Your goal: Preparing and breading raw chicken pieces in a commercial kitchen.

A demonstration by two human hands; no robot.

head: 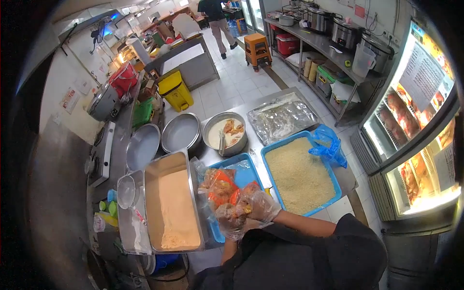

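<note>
Both my hands wear clear plastic gloves and are close together at a clear plastic bag of raw, marinated meat pieces with orange print. My left hand grips the near end of the bag. My right hand holds its right side, fingers partly hidden by glove and bag. Beneath the bag is a blue plastic tray, mostly covered. Left of it stands a deep steel pan of orange-tan flour. On the right lies a blue tray of pale breadcrumbs, a blue plastic bag on its far corner.
Behind the trays stands a pot of whitish batter with meat pieces and tongs. Round metal pans are beside it. A sieve rests at left. A plastic-covered tray lies far right. Another person walks behind.
</note>
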